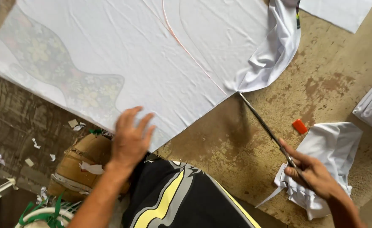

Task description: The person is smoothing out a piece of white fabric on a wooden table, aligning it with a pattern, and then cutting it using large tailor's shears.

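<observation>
Left hand (pixel 130 137) spread flat, holding nothing, pinning white fabric (pixel 122 55) on the worktop (pixel 236 143). Right hand (pixel 312 175) closed around scissors (pixel 264 124), tips at fabric's near edge by the pink line (pixel 186 48). Curved strip (pixel 274 55) cut away; marked line mostly uncut.

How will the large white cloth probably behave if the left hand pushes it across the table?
The white cloth looks thin and floppy: its cut edge already bunches near the scissors. Pushed by the left hand, it would likely wrinkle rather than slide whole. It seems light.

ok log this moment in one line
left hand: flat on white fabric | right hand: holding scissors | tip at fabric edge, on chalk line
</observation>
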